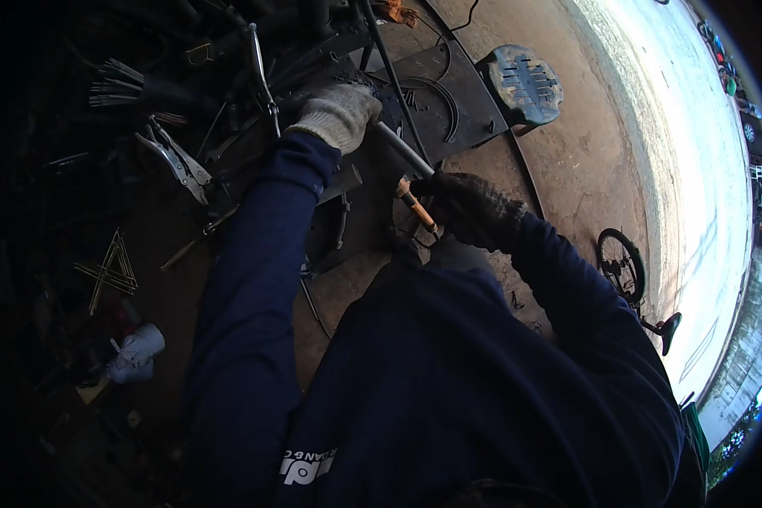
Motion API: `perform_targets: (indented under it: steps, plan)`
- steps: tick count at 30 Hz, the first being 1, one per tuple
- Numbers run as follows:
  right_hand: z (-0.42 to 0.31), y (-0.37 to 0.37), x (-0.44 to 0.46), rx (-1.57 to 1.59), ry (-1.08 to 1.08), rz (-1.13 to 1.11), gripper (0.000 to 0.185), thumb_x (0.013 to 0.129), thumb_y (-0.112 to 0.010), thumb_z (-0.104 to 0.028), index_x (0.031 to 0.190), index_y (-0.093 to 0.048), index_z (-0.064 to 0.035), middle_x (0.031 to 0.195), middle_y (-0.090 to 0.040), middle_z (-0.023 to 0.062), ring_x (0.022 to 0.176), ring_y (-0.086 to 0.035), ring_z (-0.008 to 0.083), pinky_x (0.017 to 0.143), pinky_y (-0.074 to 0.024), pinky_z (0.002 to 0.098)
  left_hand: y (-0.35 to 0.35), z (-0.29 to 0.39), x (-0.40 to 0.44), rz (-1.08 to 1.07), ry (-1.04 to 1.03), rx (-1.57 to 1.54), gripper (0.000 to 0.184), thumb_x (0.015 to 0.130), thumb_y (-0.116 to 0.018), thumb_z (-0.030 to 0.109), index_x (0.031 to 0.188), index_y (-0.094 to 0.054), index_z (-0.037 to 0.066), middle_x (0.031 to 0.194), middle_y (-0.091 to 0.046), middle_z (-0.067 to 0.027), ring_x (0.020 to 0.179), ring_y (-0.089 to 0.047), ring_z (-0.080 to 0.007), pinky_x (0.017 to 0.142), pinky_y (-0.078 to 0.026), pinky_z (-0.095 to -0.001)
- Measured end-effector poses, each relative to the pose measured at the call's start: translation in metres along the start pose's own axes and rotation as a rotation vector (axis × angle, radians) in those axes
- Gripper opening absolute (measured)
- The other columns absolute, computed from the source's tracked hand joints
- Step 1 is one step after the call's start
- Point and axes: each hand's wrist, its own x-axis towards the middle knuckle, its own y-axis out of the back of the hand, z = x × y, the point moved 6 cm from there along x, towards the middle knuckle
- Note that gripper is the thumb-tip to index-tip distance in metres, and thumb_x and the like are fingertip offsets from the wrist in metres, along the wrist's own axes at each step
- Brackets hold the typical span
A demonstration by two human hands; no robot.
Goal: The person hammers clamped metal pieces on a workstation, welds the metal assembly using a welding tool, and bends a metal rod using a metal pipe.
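My left hand (337, 116), in a pale knitted glove, is closed on the upper end of a grey metal tube (404, 150). The tube slants down to the right, and my right hand (476, 209), in a dark glove, is closed round its lower end. Just left of my right hand is a tool with an orange-brown handle (417, 207); whether the hand touches it, I cannot tell. Behind the tube lies a dark metal plate (474, 108) with a curved cable on it. Another short grey pipe (341, 183) sits below my left wrist.
Locking pliers (176, 161) and a bundle of thin rods (117, 83) are at the left. A white object (137, 353) stands lower left, near yellow rods (114, 271). A worn stool (525, 85) is beyond the plate. A bicycle wheel (621, 264) shows at the right.
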Motion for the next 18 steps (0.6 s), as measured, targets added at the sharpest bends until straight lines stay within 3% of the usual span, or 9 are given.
perform_targets:
  steps: [4,7,9,13,18]
  plan:
    - [0.0,0.002,-0.001,-0.181,-0.043,0.124,0.045,0.094,-0.066,-0.046,0.114,-0.064,-0.006,0.079,-0.061,0.0029,0.061,-0.061,0.0113,0.053,-0.0499,0.0278,-0.003,0.0,0.001,-0.038,0.019,0.006,0.031,0.089,-0.062,0.005,0.113,-0.074,0.019,0.127,-0.064,-0.0049,0.123,-0.059,-0.0277,0.103,-0.051,-0.0406]
    - [0.0,0.007,0.003,-0.213,0.085,0.257,0.045,0.096,-0.064,-0.042,0.119,-0.064,-0.0037,0.086,-0.065,0.0062,0.07,-0.065,0.0133,0.059,-0.0545,0.0291,-0.005,0.0,0.003,-0.063,0.023,0.011,0.031,0.09,-0.061,0.005,0.115,-0.073,0.02,0.127,-0.064,-0.0047,0.125,-0.058,-0.0274,0.104,-0.05,-0.0402]
    - [-0.002,0.005,0.0,-0.282,0.068,0.307,0.05,0.096,-0.063,-0.041,0.127,-0.062,-0.001,0.092,-0.067,0.0092,0.077,-0.068,0.0154,0.066,-0.0573,0.0303,-0.003,0.002,0.003,-0.029,-0.02,0.072,0.028,0.092,-0.063,0.01,0.116,-0.071,0.022,0.126,-0.064,-0.0047,0.122,-0.061,-0.0285,0.098,-0.055,-0.0432]
    - [-0.002,0.01,0.004,-0.386,0.095,0.268,0.055,0.096,-0.063,-0.042,0.133,-0.058,-0.0012,0.091,-0.066,0.0087,0.075,-0.068,0.0155,0.063,-0.0572,0.03,-0.001,0.002,0.001,-0.025,-0.024,0.07,0.028,0.092,-0.063,0.01,0.117,-0.071,0.021,0.126,-0.064,-0.0048,0.122,-0.062,-0.0286,0.098,-0.055,-0.043]
    - [-0.006,0.017,0.005,-0.253,0.029,0.17,0.064,0.094,-0.067,-0.047,0.138,-0.056,-0.0026,0.088,-0.066,0.0075,0.068,-0.066,0.015,0.055,-0.0554,0.0307,0.0,0.002,0.003,-0.057,-0.021,0.065,0.03,0.091,-0.063,0.009,0.118,-0.07,0.021,0.129,-0.063,-0.005,0.123,-0.061,-0.0286,0.099,-0.054,-0.043]
